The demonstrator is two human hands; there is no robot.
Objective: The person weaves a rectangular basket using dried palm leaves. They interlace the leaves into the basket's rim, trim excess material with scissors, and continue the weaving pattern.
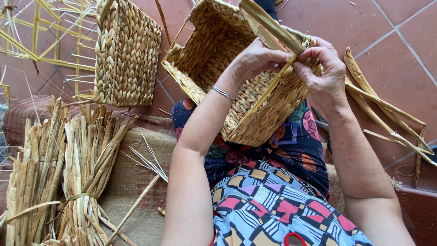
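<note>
Straw strand (273, 27) in both pinching grips

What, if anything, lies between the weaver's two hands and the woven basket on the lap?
Nothing visible does. The left hand and right hand are both already on the rim of the woven basket, pinching a flat straw strand there. The straw bundles lie well off to the side.

Basket-weaving workshop, reed bundles (54, 182), woven panel (127, 52) w/ wire frame (45, 41), tile floor (400, 27)
</note>
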